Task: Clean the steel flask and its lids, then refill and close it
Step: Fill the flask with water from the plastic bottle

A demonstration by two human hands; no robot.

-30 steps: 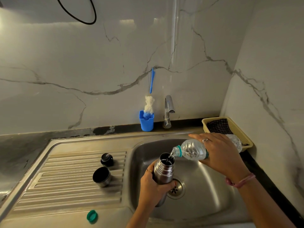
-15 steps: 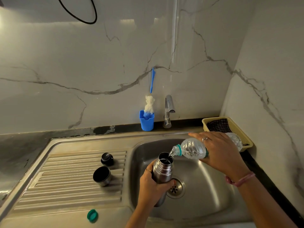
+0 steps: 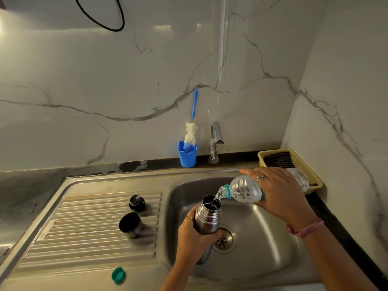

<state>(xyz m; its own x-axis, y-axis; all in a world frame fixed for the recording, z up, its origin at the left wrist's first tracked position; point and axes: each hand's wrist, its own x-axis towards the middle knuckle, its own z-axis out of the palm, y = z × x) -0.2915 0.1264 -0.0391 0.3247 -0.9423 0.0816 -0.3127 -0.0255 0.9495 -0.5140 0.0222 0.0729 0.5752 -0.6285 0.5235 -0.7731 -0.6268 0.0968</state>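
Over sink (image 3: 270, 244), bottle (image 3: 243, 189) label seemingly unreadable

A blue holder (image 3: 187, 155) stands at the back edge of the counter, against the marble wall (image 3: 84, 80). A bottle brush (image 3: 191, 133) with a white head and a blue handle stands in it. Just to the right of the holder is a chrome tap (image 3: 215, 141). In the right corner lies a yellow basket (image 3: 315, 181) with a dark cloth (image 3: 278, 159) inside. A black cable (image 3: 100, 22) hangs on the wall at the top.
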